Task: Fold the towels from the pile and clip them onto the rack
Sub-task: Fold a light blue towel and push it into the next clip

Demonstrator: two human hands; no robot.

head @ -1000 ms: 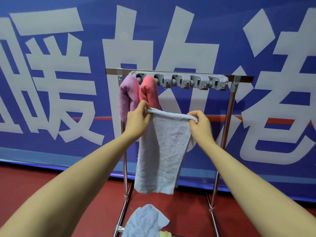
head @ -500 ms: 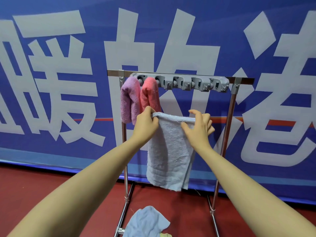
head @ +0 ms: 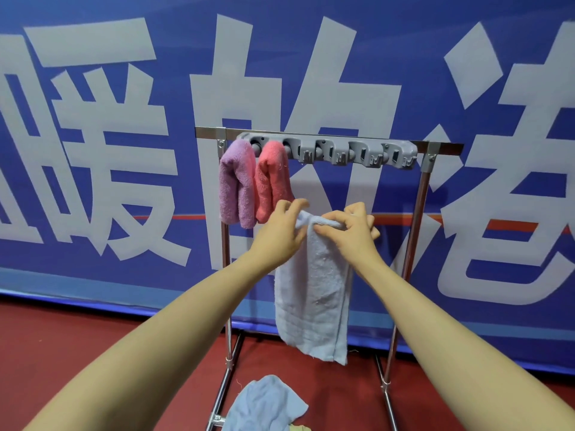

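A pale blue towel (head: 312, 293) hangs folded into a narrow strip in front of the metal rack (head: 415, 231). My left hand (head: 281, 231) and my right hand (head: 351, 231) both pinch its bunched top edge, close together, below the grey clip bar (head: 342, 152). A purple towel (head: 236, 185) and a pink towel (head: 272, 178) hang clipped at the bar's left end. The other clips on the bar hold nothing.
A pile with a light blue towel (head: 264, 405) and a yellowish cloth (head: 300, 427) lies on the red floor (head: 77, 343) at the rack's foot. A blue banner (head: 93, 150) with large white characters stands right behind the rack.
My hands have come closer together, gathering the towel's top edge into a narrower bunch. The towel now hangs as a slimmer strip.
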